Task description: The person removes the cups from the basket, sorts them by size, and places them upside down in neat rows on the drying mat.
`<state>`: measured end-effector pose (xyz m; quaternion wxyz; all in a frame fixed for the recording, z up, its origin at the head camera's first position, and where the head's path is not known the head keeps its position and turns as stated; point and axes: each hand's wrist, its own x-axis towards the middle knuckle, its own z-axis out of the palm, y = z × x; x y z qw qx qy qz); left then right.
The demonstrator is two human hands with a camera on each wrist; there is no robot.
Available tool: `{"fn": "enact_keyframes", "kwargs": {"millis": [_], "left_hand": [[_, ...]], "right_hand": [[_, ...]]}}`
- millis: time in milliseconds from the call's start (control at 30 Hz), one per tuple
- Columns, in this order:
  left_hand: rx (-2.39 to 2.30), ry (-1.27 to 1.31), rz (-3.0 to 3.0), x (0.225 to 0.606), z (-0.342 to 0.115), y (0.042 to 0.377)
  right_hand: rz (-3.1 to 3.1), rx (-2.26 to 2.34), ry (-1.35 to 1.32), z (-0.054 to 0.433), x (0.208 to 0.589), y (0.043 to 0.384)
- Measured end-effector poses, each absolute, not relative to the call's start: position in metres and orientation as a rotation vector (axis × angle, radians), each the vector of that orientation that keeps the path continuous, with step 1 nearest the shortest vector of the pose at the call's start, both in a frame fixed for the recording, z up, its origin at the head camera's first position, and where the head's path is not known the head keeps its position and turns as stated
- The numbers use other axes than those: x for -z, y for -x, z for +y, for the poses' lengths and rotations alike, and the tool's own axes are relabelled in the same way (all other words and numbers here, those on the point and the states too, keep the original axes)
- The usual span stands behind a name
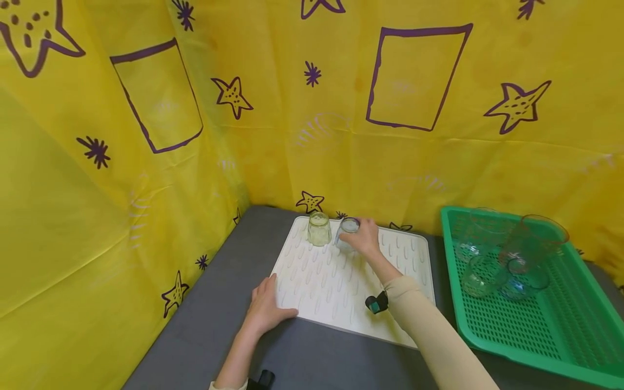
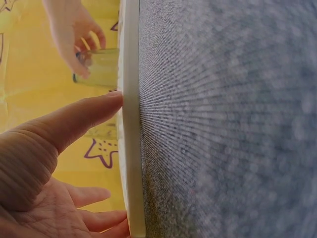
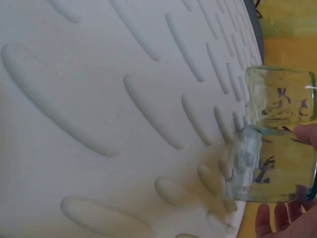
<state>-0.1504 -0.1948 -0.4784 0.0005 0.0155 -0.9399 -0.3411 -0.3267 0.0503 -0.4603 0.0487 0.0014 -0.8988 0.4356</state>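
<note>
My right hand grips a faintly bluish glass tumbler at the far part of a white ribbed mat. The thumb is on one side of the glass and the fingers are on the other. Just left of it, a pale yellow-green tumbler stands on the mat; in the right wrist view the two glasses overlap. At the mat's near left corner is my left hand, fingers spread. Its thumb touches the near edge, and other fingertips lie along the left edge.
To the right of the mat sits a green perforated plastic basket with several clear glasses grouped at its far left. A dark grey tabletop lies underneath. Yellow cloth with purple drawings hangs behind and at the left.
</note>
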Motion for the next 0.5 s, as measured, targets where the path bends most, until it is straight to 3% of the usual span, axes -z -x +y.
{"fn": "enact_keyframes", "kwargs": {"millis": [500], "left_hand": [[1.070, -0.049, -2.965, 0.477, -0.194, 0.149]], "right_hand": [[-2.751, -1.386, 0.017, 0.055, 0.454, 0.315]]}}
